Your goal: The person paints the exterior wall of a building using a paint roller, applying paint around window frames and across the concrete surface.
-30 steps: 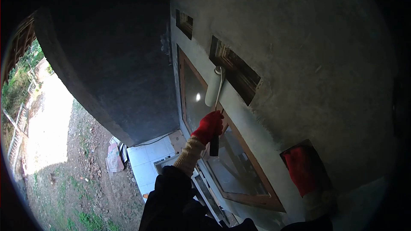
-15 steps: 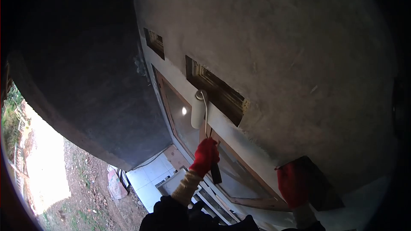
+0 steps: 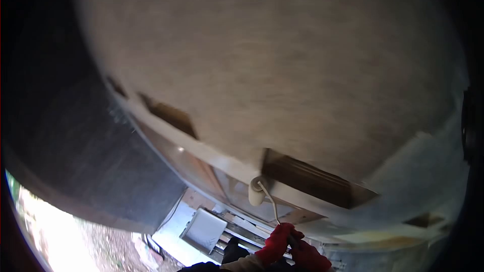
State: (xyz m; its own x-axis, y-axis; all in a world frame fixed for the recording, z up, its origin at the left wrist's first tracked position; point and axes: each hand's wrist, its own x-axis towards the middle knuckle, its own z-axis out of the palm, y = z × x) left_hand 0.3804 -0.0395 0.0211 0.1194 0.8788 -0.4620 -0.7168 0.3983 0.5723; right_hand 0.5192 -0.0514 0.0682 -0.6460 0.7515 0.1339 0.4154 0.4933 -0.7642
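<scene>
A paint roller (image 3: pixel 256 194) with a pale sleeve and a bent wire frame is raised below a dark rectangular wall opening (image 3: pixel 307 179). My left hand (image 3: pixel 277 242), in a red glove, is closed around the roller's handle. Right beside it, my right hand (image 3: pixel 310 258), also red-gloved, is closed against the lower part of the dark handle. Most of the handle is hidden by the gloves. Whether the roller touches the wall cannot be made out.
A large plastered wall (image 3: pixel 282 80) fills the view, with more openings (image 3: pixel 169 116) in a row. Below are wood-framed windows (image 3: pixel 212 176), a pale paint tray (image 3: pixel 204 229) and slatted boards. A dark curved wall (image 3: pixel 101 171) stands left, bare ground (image 3: pixel 108 242) beyond.
The view has swung right. My right hand has come from in front of an opening to the roller handle beside my left hand. The roller has moved right along the row of openings.
</scene>
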